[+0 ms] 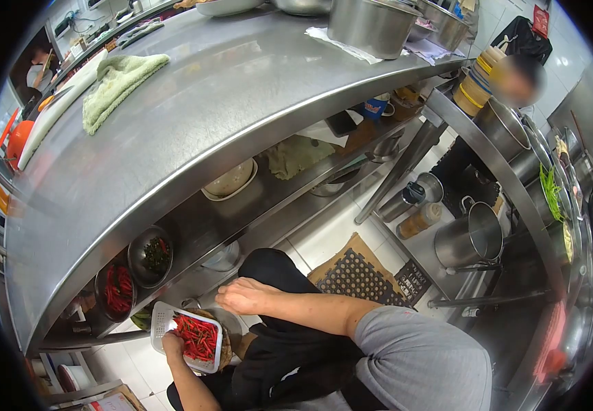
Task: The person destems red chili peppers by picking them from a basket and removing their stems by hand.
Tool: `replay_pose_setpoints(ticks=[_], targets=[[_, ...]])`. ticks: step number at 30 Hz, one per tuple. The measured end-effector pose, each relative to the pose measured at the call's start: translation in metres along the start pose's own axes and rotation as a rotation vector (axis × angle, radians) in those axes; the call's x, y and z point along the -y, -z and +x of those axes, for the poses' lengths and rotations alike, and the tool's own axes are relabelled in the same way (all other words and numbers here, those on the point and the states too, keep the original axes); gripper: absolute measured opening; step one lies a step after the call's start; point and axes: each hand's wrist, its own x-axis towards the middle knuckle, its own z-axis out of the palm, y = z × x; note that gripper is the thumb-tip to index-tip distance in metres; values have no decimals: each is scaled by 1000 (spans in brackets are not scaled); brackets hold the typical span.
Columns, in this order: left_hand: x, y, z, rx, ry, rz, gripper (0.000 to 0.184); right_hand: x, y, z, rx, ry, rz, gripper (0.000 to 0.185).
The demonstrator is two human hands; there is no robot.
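A white plastic basket [161, 316] of red chillies [199, 337] is tilted in front of my lap, low under the counter. My left hand [172, 343] is closed at the basket's left rim, with its fingertips partly hidden against the wall. Just above and right of the basket, my right hand [247, 296] has its fingers curled together. Whether anything small is between them I cannot make out. On the lower shelf beside the basket stand a dark bowl of red chillies [119, 290] and another bowl with chopped green and red pieces [154, 255].
The steel counter [241, 82] arches over the shelf. A green cloth [115, 85] and a large pot [368, 31] lie on top. At right are a tall steel pot [466, 236], a flask [406, 198] and a perforated mat [361, 274]. Another person stands at upper right.
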Motion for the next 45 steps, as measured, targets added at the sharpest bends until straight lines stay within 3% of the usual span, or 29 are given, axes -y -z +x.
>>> replay_pose_setpoints(ticks=[15, 17, 29, 42, 45], targets=[[-6, 9, -9, 176, -4, 108, 19, 4, 7, 0, 34, -20, -22, 11], [-14, 14, -15, 193, 77, 54, 16, 2, 5, 0, -48, 40, -22, 13], [29, -23, 8, 174, -21, 60, 8, 3, 6, 0, 33, -7, -36, 12], [35, -31, 11, 144, -12, 56, 10, 5, 9, 0, 25, -21, -21, 11], [37, -32, 9, 79, -101, 13, 12, 5, 10, 0, 9, -13, -23, 11]])
